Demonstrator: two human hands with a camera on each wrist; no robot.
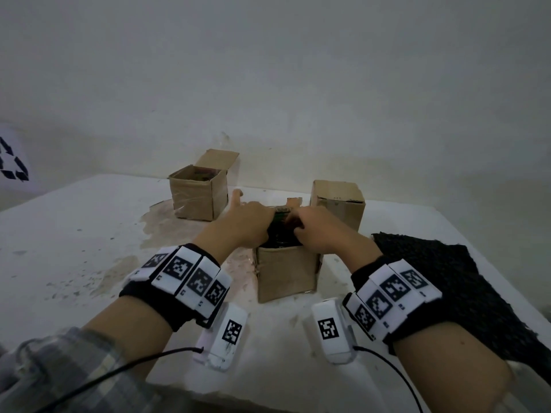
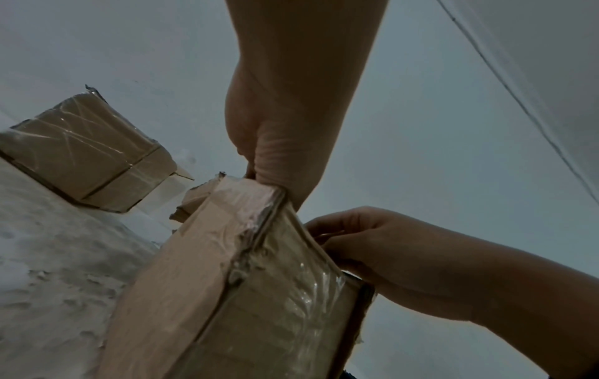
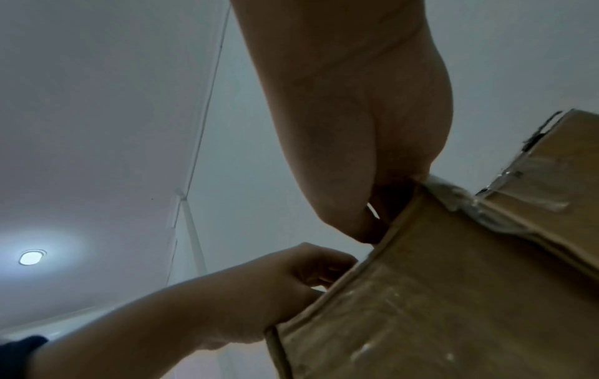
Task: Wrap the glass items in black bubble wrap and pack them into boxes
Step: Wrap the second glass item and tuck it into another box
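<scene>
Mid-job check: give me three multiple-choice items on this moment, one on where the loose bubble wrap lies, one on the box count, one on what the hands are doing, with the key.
1. Where does the spare black bubble wrap sheet lie?
A. on the table, right of the near box
B. inside the far-left box
C. draped over the closed box

2. How many cardboard boxes are on the table?
A. one
B. two
C. three

3. What are the hands doing?
A. resting flat on the table
B. both at the dark bundle in the near box's mouth
C. lifting the far-left box

Key: 1 A, the sheet spreads beside the near box. 2 C, near box, open far-left box, closed right box. 3 B, left hand and right hand curl on the dark wrapped bundle.
</scene>
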